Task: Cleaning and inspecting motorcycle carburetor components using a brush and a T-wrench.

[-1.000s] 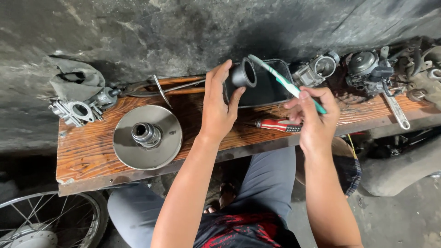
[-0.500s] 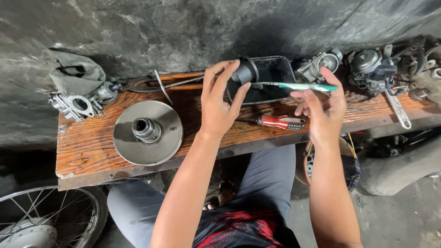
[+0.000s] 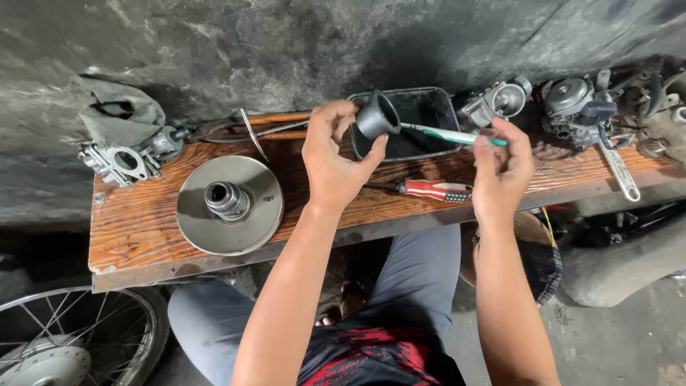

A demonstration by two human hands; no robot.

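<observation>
My left hand (image 3: 332,154) grips a small dark metal sleeve (image 3: 376,116), its open end turned to the right, above a black rectangular tray (image 3: 429,109). My right hand (image 3: 502,168) pinches the handle of a green and white toothbrush (image 3: 457,134). The brush lies level, and its head reaches into the mouth of the sleeve. A red-handled screwdriver (image 3: 429,189) rests on the wooden bench (image 3: 143,232) just under both hands.
A round metal pulley disc (image 3: 229,204) with a centre hub sits on the bench's left half. A carburettor (image 3: 125,161) and a grey rag (image 3: 118,111) are at far left. More carburettors (image 3: 579,104), a wrench (image 3: 622,171) lie right. A spoked wheel (image 3: 64,336) stands below.
The toothbrush swung from tilted to level and its head entered the sleeve. My left hand turned the sleeve's opening toward the brush.
</observation>
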